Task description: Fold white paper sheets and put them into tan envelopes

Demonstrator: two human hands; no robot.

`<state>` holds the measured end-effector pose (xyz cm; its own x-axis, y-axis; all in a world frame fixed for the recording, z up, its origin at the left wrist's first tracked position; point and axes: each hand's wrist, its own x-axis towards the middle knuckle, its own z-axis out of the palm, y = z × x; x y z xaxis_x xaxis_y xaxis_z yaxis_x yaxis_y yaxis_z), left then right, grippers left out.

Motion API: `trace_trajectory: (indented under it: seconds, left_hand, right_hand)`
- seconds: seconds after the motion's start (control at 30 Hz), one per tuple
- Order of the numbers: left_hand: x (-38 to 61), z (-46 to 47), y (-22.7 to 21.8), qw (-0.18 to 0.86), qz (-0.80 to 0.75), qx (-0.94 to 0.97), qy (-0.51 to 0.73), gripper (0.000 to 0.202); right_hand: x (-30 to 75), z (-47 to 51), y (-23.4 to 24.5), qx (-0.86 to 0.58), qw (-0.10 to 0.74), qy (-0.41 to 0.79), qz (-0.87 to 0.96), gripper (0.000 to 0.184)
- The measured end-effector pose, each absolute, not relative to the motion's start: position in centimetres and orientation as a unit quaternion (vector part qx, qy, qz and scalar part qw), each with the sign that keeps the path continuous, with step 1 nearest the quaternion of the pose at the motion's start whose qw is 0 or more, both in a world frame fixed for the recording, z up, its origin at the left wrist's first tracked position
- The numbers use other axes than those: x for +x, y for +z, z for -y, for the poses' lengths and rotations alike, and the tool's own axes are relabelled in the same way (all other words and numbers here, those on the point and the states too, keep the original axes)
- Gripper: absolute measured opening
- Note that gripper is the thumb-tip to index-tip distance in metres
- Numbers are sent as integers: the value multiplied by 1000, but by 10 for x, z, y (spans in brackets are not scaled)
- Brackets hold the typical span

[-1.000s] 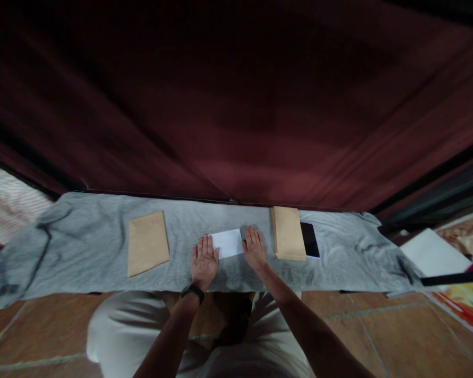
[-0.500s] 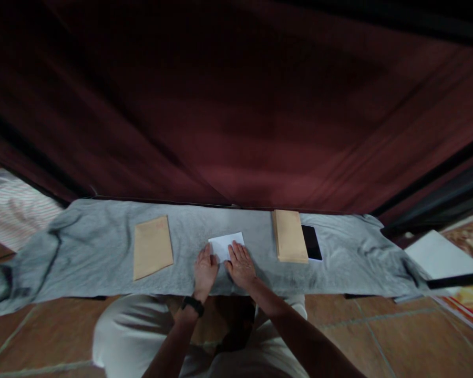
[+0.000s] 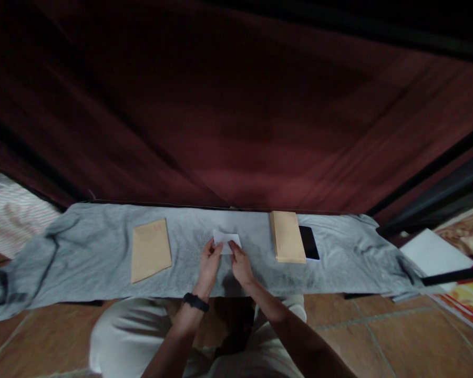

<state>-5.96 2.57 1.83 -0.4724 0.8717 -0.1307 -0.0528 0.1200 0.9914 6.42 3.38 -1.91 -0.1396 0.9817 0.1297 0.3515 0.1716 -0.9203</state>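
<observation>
A small piece of white paper (image 3: 227, 238), folded with one flap lifted at its left, is held between my two hands above the grey cloth. My left hand (image 3: 210, 262) pinches its left side between thumb and fingers. On the right side, my right hand (image 3: 241, 265) grips it the same way, thumb on top. To the left lies a single brown envelope (image 3: 151, 251), flat on the cloth. On the right sits a stack of brown envelopes (image 3: 288, 237), partly covering a dark phone or tablet (image 3: 309, 242).
Grey cloth (image 3: 205, 223) covers the long narrow surface in front of me. Dark red fabric (image 3: 236, 131) rises behind it. A white sheet or box (image 3: 435, 252) stands at the far right, and striped cloth (image 3: 16, 212) lies at the far left. Below is tiled floor (image 3: 350, 331).
Both hands were lying flat on the white paper, pressing it. Now they pinch its two sides, and the paper is lifted with a flap raised. The view has shifted slightly.
</observation>
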Motion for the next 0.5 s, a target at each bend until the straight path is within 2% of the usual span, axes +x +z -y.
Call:
trace_trajectory:
  seconds: [0.1, 0.17, 0.27, 0.4, 0.5]
  left_hand:
    - [-60, -20, 30, 433, -598, 293, 608, 58]
    - [-62, -18, 29, 442, -621, 286, 581, 54]
    - [-61, -17, 19, 447, -670, 302, 510, 50]
    - [-66, -19, 5, 423, -694, 317, 489, 60]
    - [-77, -21, 0, 372, -730, 371, 437, 66]
  right_hand:
    - [56, -41, -6, -503, 495, 513, 488, 47]
    - [52, -41, -2, -466, 529, 582, 406, 52]
    - [51, -33, -6, -409, 547, 686, 251, 43]
    - [68, -14, -19, -430, 424, 764, 228, 22]
    - [84, -4, -21, -433, 302, 796, 295, 26]
